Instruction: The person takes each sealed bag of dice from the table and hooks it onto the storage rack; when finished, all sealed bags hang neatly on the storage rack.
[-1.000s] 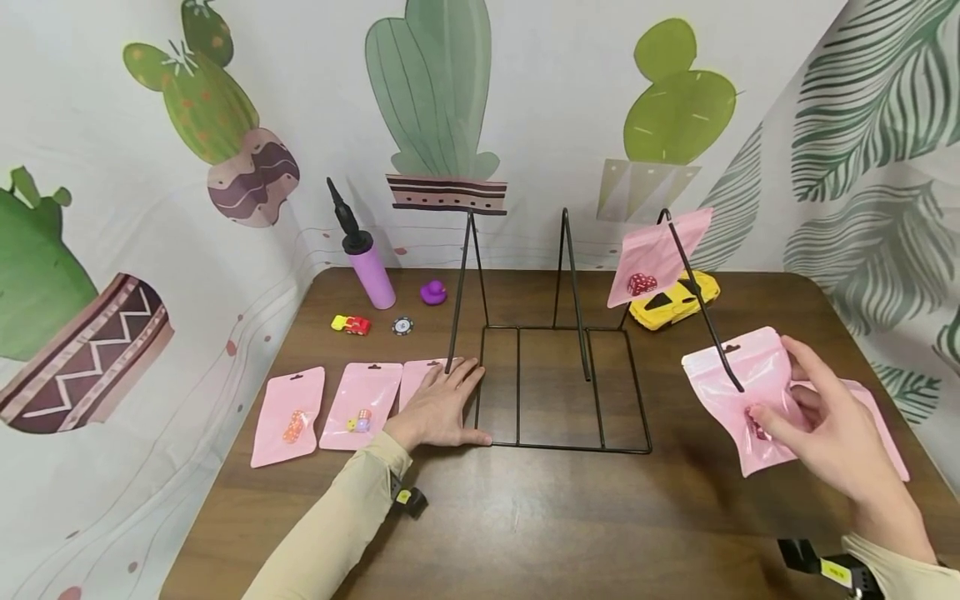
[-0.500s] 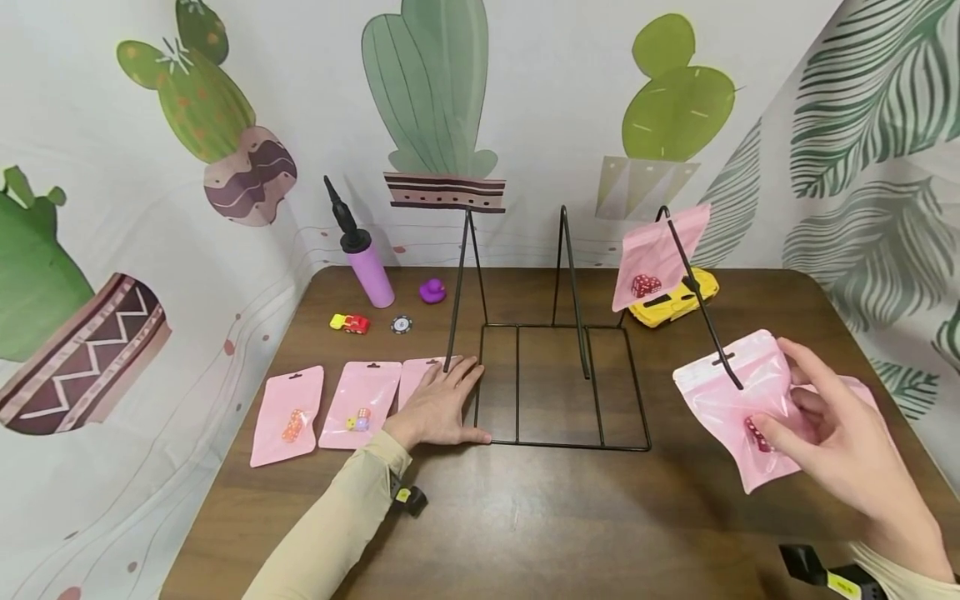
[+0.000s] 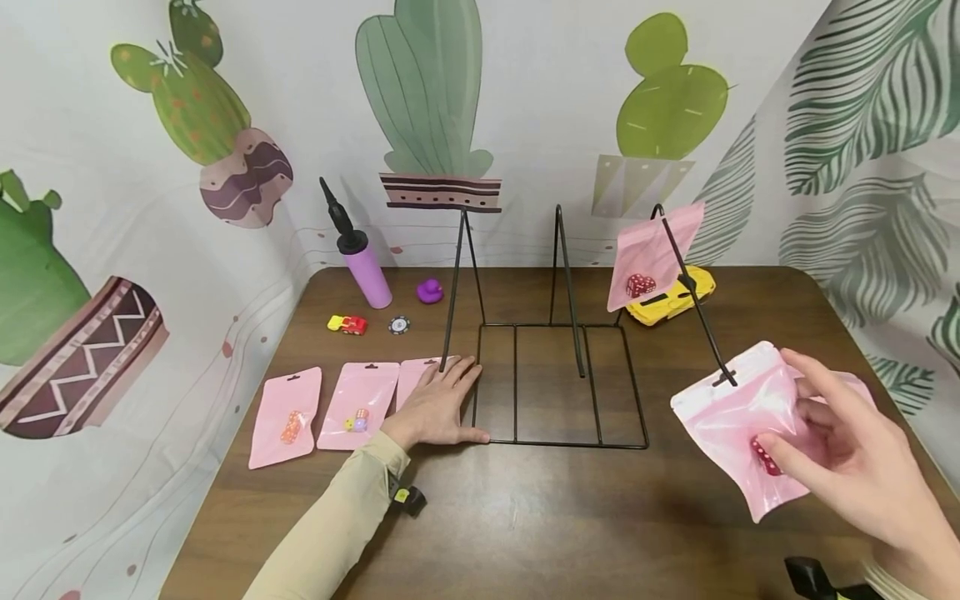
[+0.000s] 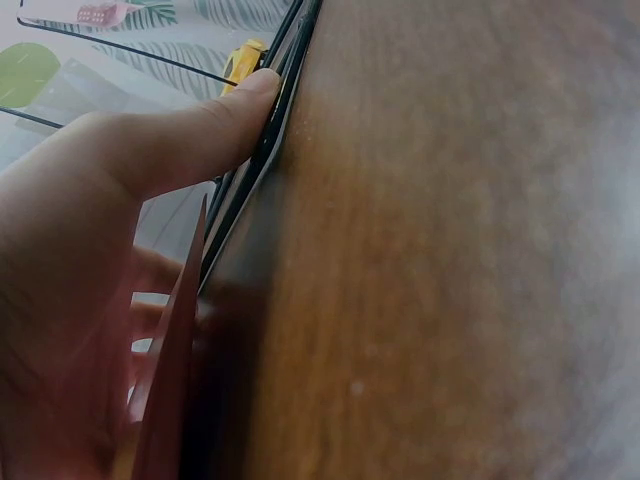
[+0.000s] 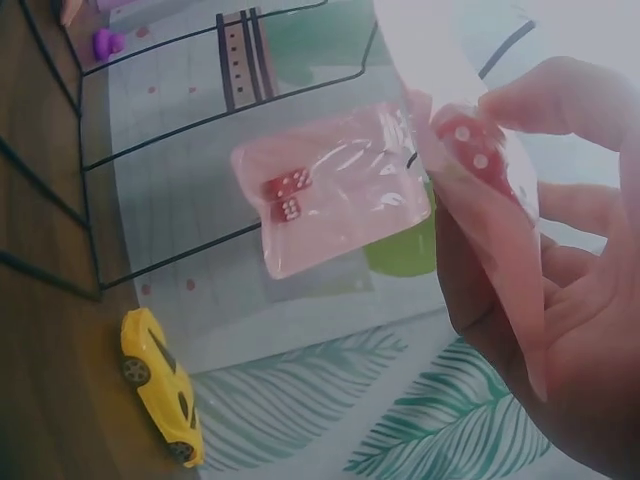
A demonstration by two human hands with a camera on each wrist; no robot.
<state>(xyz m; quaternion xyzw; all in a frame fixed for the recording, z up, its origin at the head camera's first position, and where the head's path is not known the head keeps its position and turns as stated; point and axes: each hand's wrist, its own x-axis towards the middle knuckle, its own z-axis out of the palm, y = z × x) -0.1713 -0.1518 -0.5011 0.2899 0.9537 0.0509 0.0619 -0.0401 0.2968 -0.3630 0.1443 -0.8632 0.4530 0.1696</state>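
Pouch: lower right, pink pouch [image 3: 738, 417] meeting the hook [image 3: 693, 300] tip; I thread the hole squarely.
Right hand [image 3: 847, 458]: fingers pinching the pouch; I keep it taut.
Left hand [image 3: 438, 404]: fingers flat, steadying the rack [image 3: 558, 383].

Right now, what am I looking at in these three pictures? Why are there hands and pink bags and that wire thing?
These are a person's two hands, filmed by three small cameras: one worn on the head, looking down, and one on each wrist.

The left hand rests flat on the brown table, its thumb against the base of a black wire rack. That close, blurry picture is its wrist camera.

The right hand pinches a pink zip bag with a red die inside, at the tip of a rack prong. Another pink bag with red dice already hangs on that prong.

Also on the table: flat pink bags, a yellow toy car, a purple duck and a purple hand pump.
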